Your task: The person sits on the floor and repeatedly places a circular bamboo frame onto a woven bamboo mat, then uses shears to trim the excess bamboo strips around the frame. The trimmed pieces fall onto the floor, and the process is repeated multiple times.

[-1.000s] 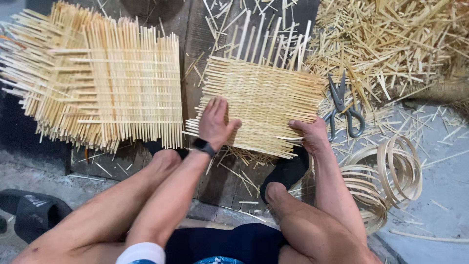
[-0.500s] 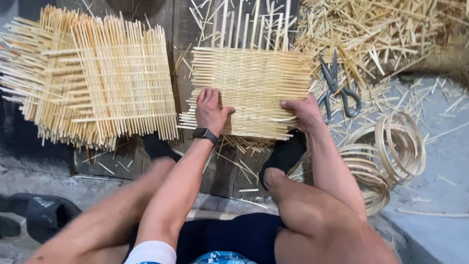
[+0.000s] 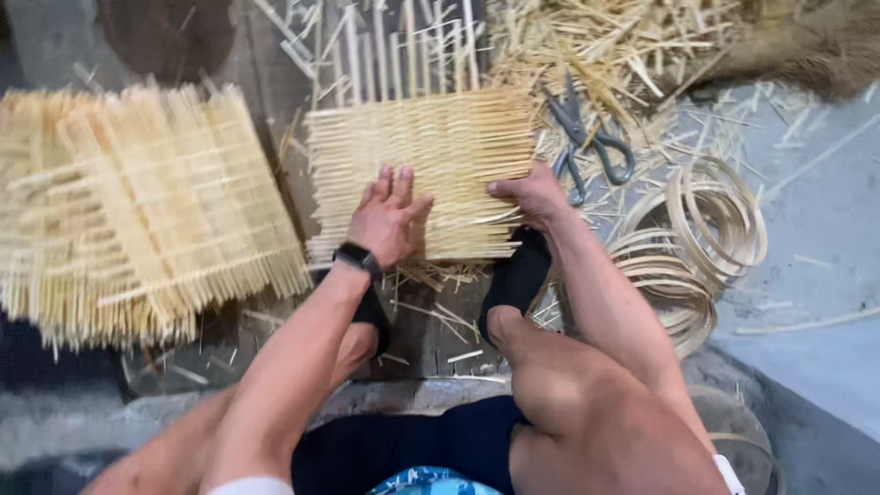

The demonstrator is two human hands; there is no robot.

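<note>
Head view: left hand presses flat and open on woven bamboo mat, pinning it down; right hand steadies its edge, fingers loosely curled, gripping nothing.

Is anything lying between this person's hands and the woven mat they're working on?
Nothing visible does. The left hand lies flat on the mat, and the right hand rests on its right edge.

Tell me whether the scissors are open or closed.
Closed: the scissors lie flat among the straw scraps, blades together in one point.
</note>
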